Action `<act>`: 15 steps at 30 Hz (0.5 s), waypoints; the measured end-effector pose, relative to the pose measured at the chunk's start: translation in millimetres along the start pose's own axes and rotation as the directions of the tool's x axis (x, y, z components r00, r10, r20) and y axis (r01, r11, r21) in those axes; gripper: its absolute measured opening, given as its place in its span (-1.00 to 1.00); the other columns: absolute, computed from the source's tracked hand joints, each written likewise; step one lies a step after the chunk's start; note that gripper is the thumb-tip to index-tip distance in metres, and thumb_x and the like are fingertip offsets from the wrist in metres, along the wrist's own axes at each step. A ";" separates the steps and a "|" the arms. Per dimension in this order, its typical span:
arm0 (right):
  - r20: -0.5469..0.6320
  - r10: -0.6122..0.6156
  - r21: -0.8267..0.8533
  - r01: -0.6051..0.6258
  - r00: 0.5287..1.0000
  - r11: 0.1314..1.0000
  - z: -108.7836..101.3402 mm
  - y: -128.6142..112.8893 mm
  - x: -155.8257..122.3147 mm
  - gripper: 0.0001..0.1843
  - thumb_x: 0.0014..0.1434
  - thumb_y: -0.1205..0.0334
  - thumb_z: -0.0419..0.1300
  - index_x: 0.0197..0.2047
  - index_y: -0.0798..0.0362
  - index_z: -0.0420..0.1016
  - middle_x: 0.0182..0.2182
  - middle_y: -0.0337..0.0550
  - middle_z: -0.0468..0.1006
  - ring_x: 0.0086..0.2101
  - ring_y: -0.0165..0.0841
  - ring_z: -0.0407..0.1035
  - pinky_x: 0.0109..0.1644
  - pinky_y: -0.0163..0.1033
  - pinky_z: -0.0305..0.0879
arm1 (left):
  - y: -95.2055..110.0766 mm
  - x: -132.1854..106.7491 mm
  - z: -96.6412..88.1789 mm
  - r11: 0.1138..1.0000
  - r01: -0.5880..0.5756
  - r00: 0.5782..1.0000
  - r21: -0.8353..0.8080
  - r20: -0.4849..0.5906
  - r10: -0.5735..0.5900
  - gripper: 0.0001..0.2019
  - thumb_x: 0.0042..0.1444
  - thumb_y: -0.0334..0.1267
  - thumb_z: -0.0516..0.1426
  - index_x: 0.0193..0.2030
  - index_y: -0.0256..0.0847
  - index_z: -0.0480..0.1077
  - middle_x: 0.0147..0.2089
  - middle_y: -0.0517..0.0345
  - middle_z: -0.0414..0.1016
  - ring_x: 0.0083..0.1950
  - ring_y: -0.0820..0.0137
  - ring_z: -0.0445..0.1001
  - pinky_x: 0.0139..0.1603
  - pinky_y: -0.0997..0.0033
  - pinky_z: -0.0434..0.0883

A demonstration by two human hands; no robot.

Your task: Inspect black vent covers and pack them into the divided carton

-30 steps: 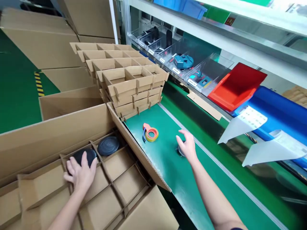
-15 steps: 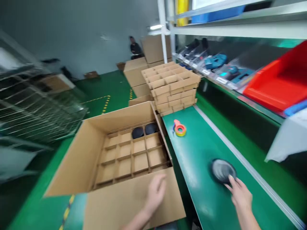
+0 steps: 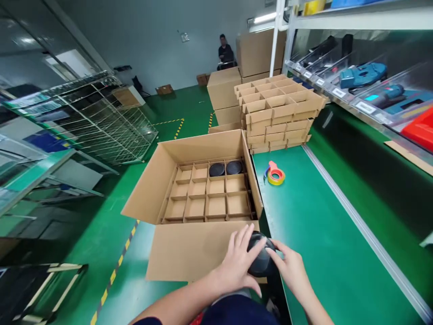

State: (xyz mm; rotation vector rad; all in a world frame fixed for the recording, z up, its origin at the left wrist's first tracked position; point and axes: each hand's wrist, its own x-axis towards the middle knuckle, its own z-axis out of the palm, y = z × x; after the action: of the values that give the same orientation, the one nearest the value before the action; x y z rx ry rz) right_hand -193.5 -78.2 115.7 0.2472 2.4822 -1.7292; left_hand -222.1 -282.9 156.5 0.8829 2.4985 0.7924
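A black, rounded disc-like part [image 3: 261, 262] is held up in front of me, over the edge between the carton flap and the green bench. My right hand [image 3: 289, 266] grips its right side, with thumb and fingers on the rim. From the left, my left hand [image 3: 238, 259] has its fingers spread across the part's side and top, and its thumb lies lower. Beyond is an open carton [image 3: 203, 253] with a cardboard divider grid [image 3: 206, 197]. Two similar black discs [image 3: 216, 169] occupy adjacent cells in its far row, towards the right.
On the green bench [image 3: 324, 243] lies a tape dispenser [image 3: 275, 175] with yellow tape. Stacked cardboard dividers [image 3: 280, 108] stand behind it. A shelf at right carries teal tools [image 3: 363, 74] and a red bin [image 3: 421, 128]. Wire racks [image 3: 101, 117] stand left; a person [image 3: 226, 52] sits far back.
My right hand has brought the black part from over the bench leftward to the carton's near edge. My left hand has moved right to meet it. The view has swung right.
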 end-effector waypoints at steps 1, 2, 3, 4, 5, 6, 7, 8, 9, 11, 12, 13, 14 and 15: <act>0.032 -0.040 0.000 0.040 0.999 0.999 16.5 -9.7 10.5 -0.49 0.23 -0.15 0.10 -0.04 0.03 0.64 -0.11 0.00 0.64 -0.14 0.00 0.55 -0.02 -0.04 0.50 | -9.6 -7.3 -8.3 0.996 -0.031 0.999 0.082 0.010 0.030 0.29 -0.33 -0.01 0.52 0.49 0.10 -0.13 0.52 -0.30 -0.35 0.45 -0.40 -0.23 0.31 -0.54 -0.08; 0.065 -0.068 0.005 0.068 0.996 0.998 33.5 -17.4 21.1 -0.50 0.25 -0.13 0.07 -0.04 0.04 0.64 -0.13 0.02 0.64 -0.18 -0.01 0.56 -0.05 -0.03 0.51 | -20.4 -13.1 -15.2 0.989 -0.032 0.999 0.141 0.008 0.031 0.30 -0.35 -0.13 0.53 0.49 0.13 -0.15 0.52 -0.30 -0.35 0.44 -0.40 -0.19 0.29 -0.52 -0.01; 0.092 -0.088 0.017 0.087 0.992 0.996 50.5 -24.0 32.0 -0.49 0.27 -0.12 0.05 -0.03 0.06 0.63 -0.14 0.04 0.64 -0.19 -0.01 0.56 -0.05 -0.02 0.52 | -33.3 -16.5 -22.1 0.983 -0.007 1.000 0.184 -0.016 0.010 0.29 -0.36 -0.23 0.51 0.48 0.16 -0.14 0.51 -0.29 -0.30 0.43 -0.38 -0.14 0.27 -0.49 0.05; 0.105 -0.105 0.034 0.102 0.989 0.994 66.7 -30.6 43.7 -0.47 0.29 -0.12 0.03 -0.01 0.08 0.62 -0.12 0.06 0.63 -0.17 -0.01 0.56 -0.01 0.00 0.51 | -48.8 -16.9 -30.2 0.978 0.037 0.998 0.207 -0.061 -0.025 0.26 -0.35 -0.30 0.47 0.47 0.17 -0.11 0.49 -0.25 -0.21 0.42 -0.34 -0.09 0.27 -0.45 0.09; 0.100 -0.125 0.054 0.121 0.987 0.991 81.4 -37.7 55.9 -0.45 0.30 -0.13 0.01 0.04 0.09 0.60 -0.06 0.08 0.61 -0.09 0.00 0.53 0.06 0.03 0.47 | -67.4 -13.7 -40.7 0.973 0.105 0.989 0.204 -0.124 -0.080 0.21 -0.35 -0.33 0.44 0.45 0.19 -0.05 0.45 -0.20 -0.11 0.40 -0.29 -0.02 0.28 -0.39 0.12; 0.086 -0.150 0.070 0.144 0.985 0.987 94.3 -45.1 68.1 -0.42 0.31 -0.14 0.01 0.10 0.10 0.56 0.03 0.09 0.56 0.02 0.00 0.47 0.17 0.05 0.40 | -89.4 -6.9 -54.3 0.965 0.193 0.967 0.179 -0.203 -0.156 0.15 -0.34 -0.33 0.41 0.44 0.19 0.02 0.42 -0.15 -0.03 0.37 -0.23 0.03 0.29 -0.31 0.16; 0.073 -0.179 0.080 0.173 0.981 0.982 105.0 -52.3 79.6 -0.40 0.32 -0.15 0.01 0.17 0.09 0.51 0.12 0.08 0.49 0.13 -0.02 0.38 0.25 0.06 0.32 | -114.4 3.2 -71.4 0.947 0.292 0.925 0.134 -0.291 -0.244 0.10 -0.33 -0.30 0.39 0.42 0.15 0.06 0.39 -0.13 0.01 0.36 -0.19 0.06 0.31 -0.23 0.18; 0.073 -0.206 0.083 0.200 0.976 0.976 113.5 -58.3 89.3 -0.40 0.33 -0.15 0.01 0.21 0.07 0.48 0.18 0.06 0.44 0.20 -0.04 0.30 0.31 0.06 0.24 | -141.8 16.2 -91.5 0.909 0.411 0.851 0.064 -0.384 -0.358 0.07 -0.31 -0.26 0.38 0.42 0.10 0.08 0.37 -0.12 0.02 0.35 -0.15 0.08 0.31 -0.13 0.21; 0.097 -0.225 0.080 0.217 0.970 0.973 119.6 -61.6 96.4 -0.42 0.33 -0.15 0.02 0.21 0.04 0.48 0.19 0.04 0.42 0.22 -0.06 0.27 0.32 0.05 0.22 | -170.7 31.5 -113.6 0.864 0.503 0.772 0.015 -0.458 -0.442 0.06 -0.26 -0.22 0.37 0.44 0.00 0.05 0.39 -0.17 -0.03 0.37 -0.16 0.05 0.32 -0.11 0.20; 0.206 -0.204 0.071 0.193 0.957 0.979 124.6 -55.5 99.0 -0.49 0.34 -0.15 0.04 0.12 -0.01 0.55 0.11 0.01 0.50 0.14 -0.07 0.36 0.26 -0.01 0.31 | -227.0 66.7 -157.3 0.807 0.590 0.675 -0.024 -0.533 -0.510 0.01 -0.10 -0.16 0.32 0.47 -0.10 -0.06 0.45 -0.22 -0.20 0.43 -0.20 -0.10 0.37 -0.16 0.10; 0.243 -0.156 0.064 0.145 0.957 0.987 123.5 -45.1 93.5 -0.52 0.34 -0.15 0.04 0.04 -0.03 0.59 0.05 0.00 0.54 0.08 -0.08 0.42 0.20 -0.06 0.37 | -251.2 86.1 -175.3 0.788 0.615 0.650 -0.035 -0.543 -0.532 0.00 -0.07 -0.14 0.31 0.47 -0.11 -0.08 0.47 -0.22 -0.26 0.44 -0.23 -0.14 0.35 -0.20 0.10; 0.248 -0.086 0.052 0.075 0.965 0.996 120.2 -30.5 83.3 -0.53 0.33 -0.16 0.05 -0.02 -0.03 0.62 0.00 -0.01 0.58 0.02 -0.08 0.47 0.14 -0.10 0.42 | -270.6 106.9 -188.5 0.781 0.624 0.650 -0.035 -0.532 -0.543 -0.01 -0.05 -0.13 0.32 0.47 -0.10 -0.08 0.48 -0.22 -0.26 0.44 -0.25 -0.15 0.34 -0.23 0.10; 0.210 0.003 0.036 -0.011 0.978 0.999 115.2 -13.7 69.0 -0.54 0.32 -0.16 0.07 -0.06 -0.04 0.63 -0.04 -0.01 0.60 -0.03 -0.09 0.50 0.08 -0.14 0.46 | -284.2 129.2 -195.9 0.781 0.623 0.662 -0.030 -0.510 -0.548 -0.03 -0.04 -0.11 0.33 0.46 -0.10 -0.05 0.48 -0.24 -0.24 0.44 -0.26 -0.13 0.32 -0.25 0.11; 0.138 0.101 0.017 -0.104 0.985 0.994 109.5 2.9 51.8 -0.56 0.30 -0.16 0.09 -0.09 -0.05 0.64 -0.08 -0.03 0.62 -0.07 -0.09 0.52 0.03 -0.18 0.48 | -291.3 153.0 -196.9 0.789 0.614 0.687 -0.021 -0.479 -0.547 -0.06 -0.02 -0.10 0.34 0.45 -0.12 -0.02 0.47 -0.26 -0.19 0.43 -0.27 -0.10 0.31 -0.27 0.13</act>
State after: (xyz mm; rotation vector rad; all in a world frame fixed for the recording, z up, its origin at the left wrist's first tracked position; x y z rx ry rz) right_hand -244.4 -176.1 65.7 0.2450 2.3109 -1.6769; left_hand -565.9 -444.8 105.1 -0.1473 3.0139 0.6487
